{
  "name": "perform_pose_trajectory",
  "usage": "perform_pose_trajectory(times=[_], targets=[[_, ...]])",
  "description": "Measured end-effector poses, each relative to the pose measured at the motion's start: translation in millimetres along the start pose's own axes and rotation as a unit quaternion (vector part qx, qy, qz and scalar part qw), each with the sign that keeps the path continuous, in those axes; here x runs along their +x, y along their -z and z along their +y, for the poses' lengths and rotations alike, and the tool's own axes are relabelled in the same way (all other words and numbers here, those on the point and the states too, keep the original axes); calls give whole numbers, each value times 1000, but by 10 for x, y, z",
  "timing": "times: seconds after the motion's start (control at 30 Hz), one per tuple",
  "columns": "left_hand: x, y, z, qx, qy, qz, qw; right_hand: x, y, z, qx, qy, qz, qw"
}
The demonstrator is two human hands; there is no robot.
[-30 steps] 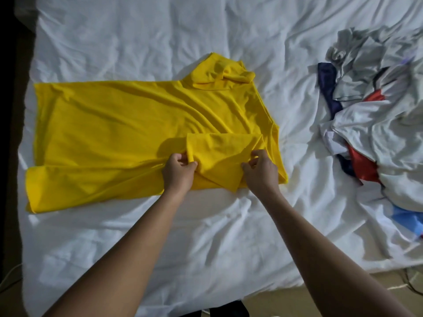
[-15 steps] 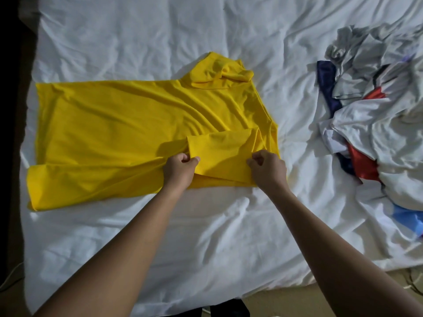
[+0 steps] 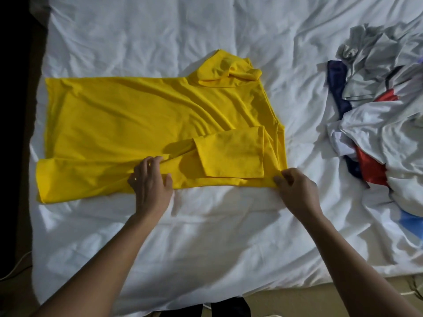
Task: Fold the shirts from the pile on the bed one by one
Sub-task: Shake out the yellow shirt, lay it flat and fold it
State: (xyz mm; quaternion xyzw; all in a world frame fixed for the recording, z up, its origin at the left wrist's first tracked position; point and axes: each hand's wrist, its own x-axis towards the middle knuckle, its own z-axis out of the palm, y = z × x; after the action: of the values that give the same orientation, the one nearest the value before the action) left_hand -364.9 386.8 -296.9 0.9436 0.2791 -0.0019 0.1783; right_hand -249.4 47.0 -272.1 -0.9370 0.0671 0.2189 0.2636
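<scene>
Head view: shows a yellow shirt (image 3: 137, 120) spread flat and sideways on the white bed (image 3: 206, 236), hem toward the left, shoulders toward the right. Shows the near sleeve (image 3: 231, 154) turned in and lying flat on the shirt's body, just above the near edge. Shows the far sleeve (image 3: 226, 69) bunched in a crumpled lump at the far edge, sticking out past the body onto the sheet. Finds a long strip along the near side doubled over, with wrinkles running slantwise across the chest.

Places the left hand (image 3: 151, 184) on that near strip, about midway along, palm down, fingers spread and nearly straight, pressing the cloth and gripping nothing. Places the right hand (image 3: 297, 191) at the near right corner of the shirt, fingers curled, pinching the yellow cloth there between thumb and fingertips.

Puts the pile of shirts (image 3: 377, 124) well apart to the right on the same bed: grey, white, navy, red and light blue cloth in a tangled heap. Catches a strip of floor (image 3: 297, 300) below the near edge of the bed.
</scene>
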Motion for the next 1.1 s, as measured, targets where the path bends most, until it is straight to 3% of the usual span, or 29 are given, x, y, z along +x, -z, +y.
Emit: perform_pose_trajectory(times=[0.17,0.3,0.43,0.5,0.6,0.77,0.87,1.0,1.1], targets=[[23,14,-274,67,-73,-35,994,71,114,170,4,19,11,1000],[-75,74,-176,32,-143,-1,989,25,49,154,-41,36,34,998],[-228,1,-17,35,-260,-38,964,-197,-102,-30,-118,175,81,974],[-181,-52,-12,38,-253,-41,966,-266,-245,-52,-169,220,67,958],[-88,-65,7,31,-236,-26,971,-281,-395,7,-190,218,86,953],[-215,4,-104,15,-293,-30,955,-304,-341,106,-160,246,129,947],[-326,4,-242,-2,-301,-58,952,-369,-320,149,-188,247,111,944],[-253,124,-204,-42,-224,-19,974,-397,-329,-92,-159,242,108,951],[-118,196,-164,-46,-133,9,990,-454,-482,-557,-108,293,82,946]])
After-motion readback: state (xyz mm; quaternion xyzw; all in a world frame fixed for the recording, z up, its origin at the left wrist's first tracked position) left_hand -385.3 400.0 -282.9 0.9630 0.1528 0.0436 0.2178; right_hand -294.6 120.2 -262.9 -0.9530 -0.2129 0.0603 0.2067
